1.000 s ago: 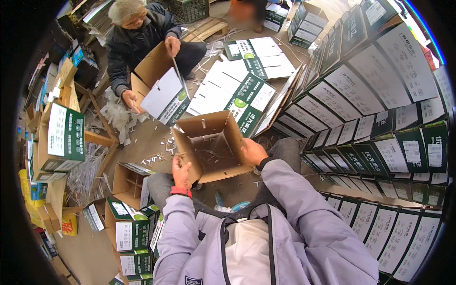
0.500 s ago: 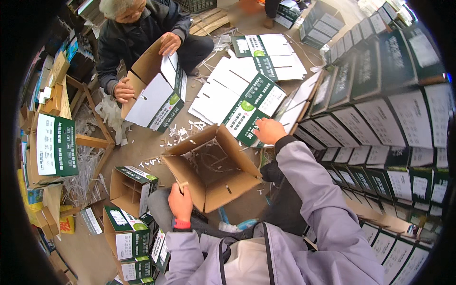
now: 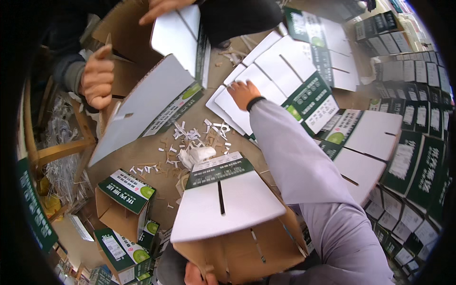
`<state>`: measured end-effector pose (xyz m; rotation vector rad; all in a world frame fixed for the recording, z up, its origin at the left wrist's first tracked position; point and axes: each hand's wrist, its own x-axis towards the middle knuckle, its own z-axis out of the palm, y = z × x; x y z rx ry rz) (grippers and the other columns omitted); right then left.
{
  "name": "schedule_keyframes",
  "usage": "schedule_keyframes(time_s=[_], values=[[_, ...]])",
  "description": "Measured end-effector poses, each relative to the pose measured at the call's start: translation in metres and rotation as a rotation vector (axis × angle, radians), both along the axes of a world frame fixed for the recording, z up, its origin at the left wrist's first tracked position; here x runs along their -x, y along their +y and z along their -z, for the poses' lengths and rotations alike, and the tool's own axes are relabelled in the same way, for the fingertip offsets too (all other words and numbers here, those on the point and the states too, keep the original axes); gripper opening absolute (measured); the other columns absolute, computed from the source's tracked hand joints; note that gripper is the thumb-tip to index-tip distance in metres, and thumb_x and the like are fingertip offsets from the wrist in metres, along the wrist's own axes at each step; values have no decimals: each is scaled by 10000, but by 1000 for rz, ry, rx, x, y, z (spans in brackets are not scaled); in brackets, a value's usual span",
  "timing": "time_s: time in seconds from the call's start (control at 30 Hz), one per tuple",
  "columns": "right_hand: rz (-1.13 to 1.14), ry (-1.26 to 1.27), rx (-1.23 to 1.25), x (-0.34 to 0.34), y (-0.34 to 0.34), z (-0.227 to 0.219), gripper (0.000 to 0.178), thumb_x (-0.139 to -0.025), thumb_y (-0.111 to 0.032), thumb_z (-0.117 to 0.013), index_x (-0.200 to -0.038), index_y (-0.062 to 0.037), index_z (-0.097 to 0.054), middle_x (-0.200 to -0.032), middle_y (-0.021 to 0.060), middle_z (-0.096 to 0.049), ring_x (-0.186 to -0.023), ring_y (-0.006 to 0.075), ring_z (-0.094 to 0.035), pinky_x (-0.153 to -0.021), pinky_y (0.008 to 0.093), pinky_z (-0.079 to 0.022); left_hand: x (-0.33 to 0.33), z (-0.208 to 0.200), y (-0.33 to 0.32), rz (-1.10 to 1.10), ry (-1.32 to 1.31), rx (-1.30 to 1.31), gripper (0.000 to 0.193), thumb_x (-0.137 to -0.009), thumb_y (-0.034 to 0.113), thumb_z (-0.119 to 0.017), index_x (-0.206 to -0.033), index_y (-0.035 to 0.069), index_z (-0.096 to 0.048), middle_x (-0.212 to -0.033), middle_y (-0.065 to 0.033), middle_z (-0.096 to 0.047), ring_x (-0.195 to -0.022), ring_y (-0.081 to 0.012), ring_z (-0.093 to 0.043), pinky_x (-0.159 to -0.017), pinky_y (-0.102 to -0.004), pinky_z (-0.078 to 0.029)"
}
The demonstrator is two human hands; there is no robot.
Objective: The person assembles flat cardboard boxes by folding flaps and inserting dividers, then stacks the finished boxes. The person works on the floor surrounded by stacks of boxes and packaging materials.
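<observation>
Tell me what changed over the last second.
The right hand left the open carton's rim and reached forward onto the stack of flat white cartons. The carton tipped toward the person. The left hand stays on its near edge. The co-worker's hands still hold another carton.

Even daylight, fisheye bending, blurred rim.

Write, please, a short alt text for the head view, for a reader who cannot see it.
The person's right hand reaches onto flat white-and-green cartons on the floor, while the left hand holds an open cardboard box near the body. Opposite, another person's hand folds a similar carton.
</observation>
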<state>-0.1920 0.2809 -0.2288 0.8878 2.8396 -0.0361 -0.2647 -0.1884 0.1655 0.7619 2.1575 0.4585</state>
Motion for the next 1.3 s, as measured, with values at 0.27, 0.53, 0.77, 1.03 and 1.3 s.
schedule_keyframes(time_s=[0.27, 0.53, 0.77, 1.03, 1.3], values=[[-274, -278, -37, 57, 60, 30, 432, -788, -353, -789, -1185, -189, -743, -1225, 22, -712, -1304, 204, -592, -1215, 523, -319, 14, 21, 10, -236, -96, 37, 159, -854, -46, -500, -928, -29, -639, -914, -170, -613, -864, -359, -612, -768, -447, -524], [-441, -365, 342, -82, 58, -205, 375, -727, -248, -880, -1057, -152, -733, -1096, 47, -707, -1150, 307, -653, -850, 473, -570, 3, -2, -8, -111, 30, -77, 149, -898, 19, -545, -964, -15, -675, -1000, -234, -647, -916, -445, -617, -846, -508, -511], [-278, -347, -3, -278, -52, -392, 126, -907, -155, -653, -1022, -155, -703, -1022, 68, -655, -1021, 300, -676, -780, 431, -582, -23, 15, -52, -77, 75, -335, 203, -949, 126, -588, -1044, -53, -602, -985, -264, -608, -939, -492, -580, -840, -519, -467], [772, -6, -299, -371, -206, -379, 516, -940, -336, -691, -1350, -25, -666, -1543, 162, -528, -1379, 367, -515, -1089, 563, -423, -26, 44, -59, -77, 82, -516, 170, -908, 116, -579, -926, -49, -543, -928, -241, -599, -878, -462, -578, -803, -523, -460], [1472, 613, -106, -339, -235, -349, 1037, -884, -272, -805, -1634, 40, -160, -1620, 295, -269, -1256, 524, -604, -1046, 542, -539, -21, 53, -64, -81, 110, -499, 203, -910, 144, -575, -960, -53, -576, -937, -253, -616, -894, -474, -589, -826, -530, -468]])
